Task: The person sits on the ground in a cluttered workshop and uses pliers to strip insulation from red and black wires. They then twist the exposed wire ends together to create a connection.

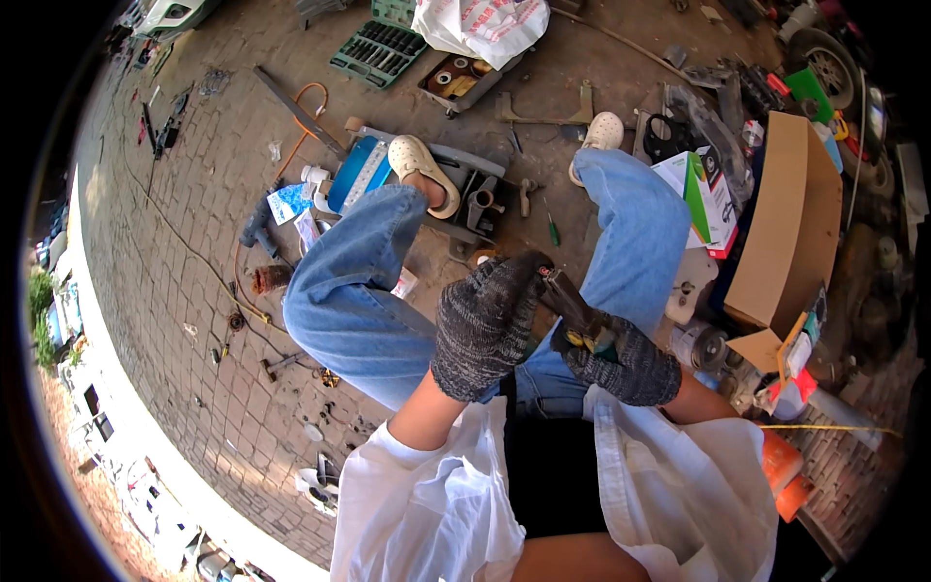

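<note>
Both my hands wear dark grey knit gloves and meet above my lap, between my jeans-clad knees. My right hand (626, 361) is closed round a dark tool with a yellow-and-green grip (574, 308), its long blocky end pointing up and left. At that upper end my left hand (488, 325) is closed, fingers curled and thumb side toward the tool. A small reddish spot shows by its fingertips; what they pinch is too small to name. On the paving beyond lies a green-handled screwdriver (553, 229), beside a metal pipe fitting (527, 197).
A grey case with a blue tray (361, 175) lies by my left foot. Farther off are a green socket set (378, 53) and a white plastic bag (482, 27). A drill (258, 229) with cord lies left. Cardboard box (787, 228), green-white carton (700, 199) and clutter crowd the right.
</note>
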A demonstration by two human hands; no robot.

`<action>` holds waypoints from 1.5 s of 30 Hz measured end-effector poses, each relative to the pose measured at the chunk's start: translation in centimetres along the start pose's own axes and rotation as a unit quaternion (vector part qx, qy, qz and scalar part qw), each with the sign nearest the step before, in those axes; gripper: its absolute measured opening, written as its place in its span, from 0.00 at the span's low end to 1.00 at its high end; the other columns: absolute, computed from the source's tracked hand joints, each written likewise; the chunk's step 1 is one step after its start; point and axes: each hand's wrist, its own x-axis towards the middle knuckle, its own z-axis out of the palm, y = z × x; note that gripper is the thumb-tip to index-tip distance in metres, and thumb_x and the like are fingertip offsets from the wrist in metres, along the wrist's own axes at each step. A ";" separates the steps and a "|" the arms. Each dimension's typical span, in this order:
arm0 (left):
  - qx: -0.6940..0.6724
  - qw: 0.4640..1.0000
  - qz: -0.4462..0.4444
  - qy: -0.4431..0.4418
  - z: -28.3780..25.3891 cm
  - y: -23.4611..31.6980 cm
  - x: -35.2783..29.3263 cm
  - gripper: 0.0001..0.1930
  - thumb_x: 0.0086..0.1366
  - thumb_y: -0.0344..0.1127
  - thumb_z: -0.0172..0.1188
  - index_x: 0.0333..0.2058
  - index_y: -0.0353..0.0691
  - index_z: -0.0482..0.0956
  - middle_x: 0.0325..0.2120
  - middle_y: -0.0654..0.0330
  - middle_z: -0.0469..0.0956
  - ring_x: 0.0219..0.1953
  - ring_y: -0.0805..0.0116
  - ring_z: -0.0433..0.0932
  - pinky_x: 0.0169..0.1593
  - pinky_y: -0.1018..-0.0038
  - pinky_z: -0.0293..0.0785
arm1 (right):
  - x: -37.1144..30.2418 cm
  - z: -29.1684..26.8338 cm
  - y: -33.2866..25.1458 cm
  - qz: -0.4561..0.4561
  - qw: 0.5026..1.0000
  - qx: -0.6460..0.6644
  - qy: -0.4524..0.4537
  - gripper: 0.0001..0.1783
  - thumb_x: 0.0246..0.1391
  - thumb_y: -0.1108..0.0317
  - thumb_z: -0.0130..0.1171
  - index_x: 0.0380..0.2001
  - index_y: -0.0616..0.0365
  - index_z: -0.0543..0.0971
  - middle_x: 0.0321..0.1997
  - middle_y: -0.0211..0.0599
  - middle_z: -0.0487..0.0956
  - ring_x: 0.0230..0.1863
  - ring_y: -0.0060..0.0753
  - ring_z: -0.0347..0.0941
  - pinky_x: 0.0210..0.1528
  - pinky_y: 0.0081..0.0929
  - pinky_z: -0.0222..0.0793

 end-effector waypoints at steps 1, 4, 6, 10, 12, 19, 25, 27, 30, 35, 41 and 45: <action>-0.007 1.000 -0.008 0.008 0.2 0.0 -0.1 0.11 0.59 0.28 0.58 0.42 0.39 0.79 0.33 0.50 0.80 0.35 0.52 0.80 0.37 0.65 0.75 | 0.2 0.2 -0.1 -0.048 0.997 -0.049 0.029 0.21 0.56 0.68 0.59 0.52 0.61 0.70 0.43 0.37 0.76 0.43 0.28 0.73 0.47 0.28 0.69; 0.004 1.000 -0.028 0.004 0.4 0.1 -0.4 0.11 0.60 0.29 0.58 0.42 0.38 0.79 0.33 0.49 0.80 0.35 0.51 0.80 0.38 0.64 0.75 | 0.5 0.5 0.4 -0.122 0.971 -0.179 0.105 0.14 0.55 0.70 0.58 0.44 0.58 0.73 0.37 0.33 0.76 0.39 0.28 0.72 0.43 0.28 0.68; 0.021 0.999 -0.034 -0.024 0.1 0.1 -0.4 0.11 0.60 0.29 0.57 0.43 0.37 0.79 0.34 0.49 0.80 0.35 0.50 0.80 0.38 0.64 0.75 | 0.7 0.1 0.7 -0.093 0.954 -0.245 0.144 0.15 0.53 0.69 0.59 0.43 0.58 0.73 0.37 0.38 0.77 0.39 0.35 0.75 0.43 0.32 0.69; 0.029 0.994 -0.017 -0.106 -0.9 -0.5 -0.5 0.11 0.61 0.30 0.57 0.43 0.36 0.79 0.36 0.48 0.80 0.38 0.51 0.79 0.41 0.64 0.76 | 0.6 -1.6 -0.2 -0.106 0.869 -0.429 0.222 0.17 0.49 0.67 0.61 0.42 0.60 0.73 0.38 0.47 0.76 0.40 0.48 0.75 0.41 0.38 0.70; 0.002 0.990 -0.014 -0.137 -1.1 -1.2 -0.3 0.11 0.62 0.30 0.56 0.42 0.35 0.79 0.37 0.49 0.80 0.39 0.51 0.79 0.41 0.64 0.76 | 1.0 -3.3 0.5 -0.182 0.786 -0.533 0.254 0.21 0.47 0.63 0.62 0.44 0.62 0.73 0.37 0.48 0.77 0.37 0.52 0.74 0.39 0.42 0.70; -0.290 0.872 -0.246 -0.307 -1.7 -2.6 1.5 0.12 0.64 0.34 0.56 0.42 0.34 0.79 0.37 0.51 0.80 0.39 0.56 0.80 0.42 0.67 0.75 | 2.3 -7.8 -1.1 -0.258 0.662 -0.671 0.215 0.20 0.43 0.65 0.60 0.41 0.61 0.74 0.36 0.46 0.75 0.36 0.47 0.73 0.40 0.42 0.68; -0.093 0.987 -0.014 -0.134 -0.6 -2.2 1.0 0.10 0.63 0.33 0.58 0.41 0.36 0.79 0.35 0.54 0.80 0.35 0.60 0.80 0.37 0.68 0.74 | 1.2 -5.9 -3.1 -0.028 0.878 -0.473 0.067 0.19 0.54 0.61 0.58 0.44 0.64 0.73 0.33 0.55 0.78 0.38 0.53 0.77 0.40 0.40 0.72; -0.019 0.985 0.035 -0.167 -1.3 -1.6 1.4 0.11 0.61 0.32 0.60 0.41 0.37 0.80 0.36 0.54 0.79 0.35 0.59 0.80 0.37 0.67 0.75 | 0.1 -5.5 -3.3 -0.008 0.913 -0.407 0.023 0.19 0.54 0.61 0.59 0.44 0.65 0.74 0.33 0.54 0.78 0.37 0.52 0.77 0.41 0.39 0.72; 0.044 0.972 0.100 -0.206 -2.3 -1.6 1.7 0.13 0.56 0.31 0.63 0.42 0.40 0.80 0.38 0.53 0.78 0.35 0.56 0.80 0.38 0.66 0.75 | -0.7 -5.2 -4.5 0.012 0.948 -0.314 -0.045 0.18 0.55 0.60 0.60 0.42 0.64 0.75 0.33 0.48 0.79 0.35 0.42 0.77 0.42 0.33 0.71; -0.051 0.959 0.204 -0.189 -2.5 -2.6 2.3 0.13 0.52 0.30 0.62 0.39 0.42 0.81 0.35 0.56 0.76 0.36 0.57 0.78 0.39 0.66 0.75 | -1.1 -5.9 -2.7 -0.022 0.970 -0.172 -0.172 0.16 0.54 0.64 0.62 0.43 0.62 0.76 0.31 0.36 0.78 0.32 0.25 0.75 0.36 0.25 0.71; -0.107 0.946 0.248 -0.179 -2.1 -2.3 2.8 0.16 0.49 0.32 0.63 0.40 0.44 0.80 0.31 0.58 0.74 0.36 0.56 0.76 0.40 0.64 0.73 | -0.4 -6.7 -1.1 0.162 0.904 0.156 -0.363 0.17 0.55 0.66 0.63 0.43 0.66 0.74 0.32 0.39 0.76 0.28 0.28 0.74 0.28 0.26 0.73; -0.116 0.956 0.201 -0.178 -2.0 -1.7 2.6 0.15 0.50 0.34 0.64 0.39 0.44 0.80 0.31 0.58 0.74 0.35 0.57 0.76 0.39 0.64 0.73 | -0.6 -5.8 -0.5 0.150 0.899 0.222 -0.347 0.20 0.57 0.58 0.61 0.40 0.67 0.74 0.25 0.37 0.74 0.24 0.26 0.73 0.27 0.25 0.72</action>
